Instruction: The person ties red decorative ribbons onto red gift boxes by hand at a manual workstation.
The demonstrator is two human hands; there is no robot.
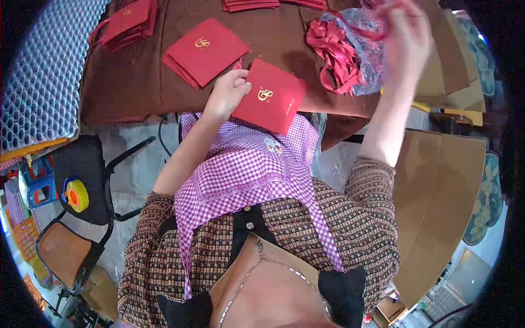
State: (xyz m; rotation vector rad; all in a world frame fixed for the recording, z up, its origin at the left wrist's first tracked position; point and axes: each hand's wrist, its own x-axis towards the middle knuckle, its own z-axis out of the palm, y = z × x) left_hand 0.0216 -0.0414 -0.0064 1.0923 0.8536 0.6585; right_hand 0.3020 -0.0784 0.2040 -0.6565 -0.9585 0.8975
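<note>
My left hand [228, 94] is closed, its thumb and fingers pinching the edge of a flat red paper gift bag [276, 101] with a gold emblem. The gift bag is tilted over the table's front edge, just above my apron. Close to its left lies a small stack of similar red bags [206, 49]. My right hand [407, 44] is raised at the upper right and blurred by motion, with red ribbon at its fingers. Beside it, a heap of red ribbons [336, 54] spills from a clear plastic bag [372, 65].
A brown cloth covers the table [126, 82]. More red bags [128, 24] are stacked at the far left, and others along the back. A tray of round tubes [44, 71] flanks the left side, above a chair [82, 180] with yellow tape [77, 195]. Cardboard [437, 202] stands at right.
</note>
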